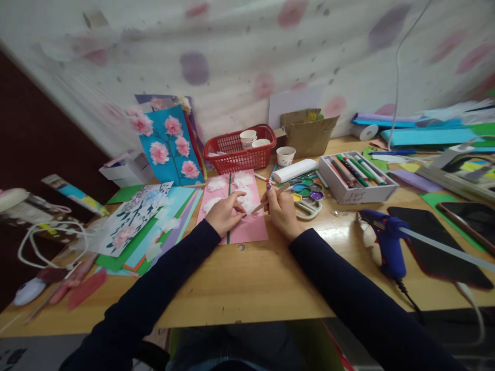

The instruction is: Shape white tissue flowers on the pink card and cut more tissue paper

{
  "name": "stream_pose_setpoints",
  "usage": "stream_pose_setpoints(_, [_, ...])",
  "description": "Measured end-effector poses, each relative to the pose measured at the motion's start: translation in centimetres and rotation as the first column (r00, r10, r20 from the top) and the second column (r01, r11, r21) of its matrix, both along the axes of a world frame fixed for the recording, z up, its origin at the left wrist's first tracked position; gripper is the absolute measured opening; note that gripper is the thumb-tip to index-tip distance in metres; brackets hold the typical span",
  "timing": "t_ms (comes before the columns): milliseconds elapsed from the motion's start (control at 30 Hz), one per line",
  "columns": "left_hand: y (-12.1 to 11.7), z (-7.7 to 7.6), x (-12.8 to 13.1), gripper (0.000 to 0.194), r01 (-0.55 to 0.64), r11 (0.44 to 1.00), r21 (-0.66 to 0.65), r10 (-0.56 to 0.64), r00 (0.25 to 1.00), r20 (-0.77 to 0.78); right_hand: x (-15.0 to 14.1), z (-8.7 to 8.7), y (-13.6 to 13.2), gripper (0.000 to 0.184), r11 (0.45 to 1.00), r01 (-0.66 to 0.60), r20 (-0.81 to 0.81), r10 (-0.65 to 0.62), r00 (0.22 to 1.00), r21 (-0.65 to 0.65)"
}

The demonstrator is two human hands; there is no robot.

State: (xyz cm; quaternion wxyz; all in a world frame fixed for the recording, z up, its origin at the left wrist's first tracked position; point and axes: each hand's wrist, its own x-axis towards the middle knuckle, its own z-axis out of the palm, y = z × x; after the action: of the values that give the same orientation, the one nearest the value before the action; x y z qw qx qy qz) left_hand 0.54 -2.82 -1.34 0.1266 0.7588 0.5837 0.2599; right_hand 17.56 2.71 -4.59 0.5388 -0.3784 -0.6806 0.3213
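A pink card [253, 234] lies on the table before me, with several white fluffy puffs [216, 183] on it and a dark green strip [229, 180] down its length. My left hand [228, 214] rests on the card, fingers loosely apart beside a white puff near the middle. Pinched in my right hand [282, 211] is a slim tan stick [265, 203]. Its pale end points down and left at the card, close to my left fingertips; its exact kind is unclear. Beyond my right hand sit a paint palette [306, 191] and light-handled scissors [309, 210].
A blue glue gun [386, 237] and a dark tablet [436, 242] lie at right. Behind are a marker box [356, 178], a red basket [240, 149] and a paper cup [285, 155]. Stacked papers [131, 226] and a blue flower card [170, 147] occupy the left.
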Motion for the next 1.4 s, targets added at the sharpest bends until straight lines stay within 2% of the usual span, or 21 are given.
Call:
stream_pose_setpoints(267, [1.0, -0.6, 0.2, 0.052, 0.025, 1.0, 0.015, -0.023, 0.993, -0.114, -0.3, 0.0, -0.4, 0.041, 0.989, -0.047, 0.18, 0.022, 0.983, 0.141])
stream_pose_setpoints(600, [1.2, -1.1, 0.4, 0.05, 0.043, 0.996, 0.073, -0.033, 0.991, -0.132, -0.4, 0.8, -1.1, 0.035, 0.985, -0.092, 0.277, 0.049, 0.96, 0.146])
stream_pose_setpoints(700, [1.2, -1.3, 0.3, 0.05, 0.04, 0.997, 0.07, -0.03, 0.991, -0.132, -0.5, 0.9, -1.2, 0.033, 0.982, -0.076, 0.338, 0.012, 0.941, 0.174])
stream_pose_setpoints(867, [0.8, -1.2, -0.1, 0.046, 0.024, 0.997, 0.075, -0.013, 0.99, -0.143, -0.5, 1.0, -1.3, 0.031, 0.982, -0.046, 0.326, -0.016, 0.945, 0.182])
stream_pose_setpoints(1167, [-0.1, -0.8, -0.7, 0.044, 0.006, 0.992, 0.129, 0.012, 0.99, -0.139, -0.9, 0.7, -1.0, 0.037, 0.98, -0.015, 0.55, -0.099, 0.829, 0.199])
stream_pose_setpoints(1267, [-1.2, -0.2, -1.4, 0.04, 0.016, 0.989, 0.15, 0.003, 0.993, -0.122, -0.9, 0.6, -0.9, 0.039, 0.98, -0.006, 0.465, -0.089, 0.881, 0.199])
stream_pose_setpoints(1400, [-3.3, 0.9, -3.6, 0.025, -0.034, 0.983, 0.183, 0.053, 0.994, -0.099, -0.6, 0.1, -0.4, 0.045, 0.995, 0.06, 0.161, -0.073, 0.984, 0.08])
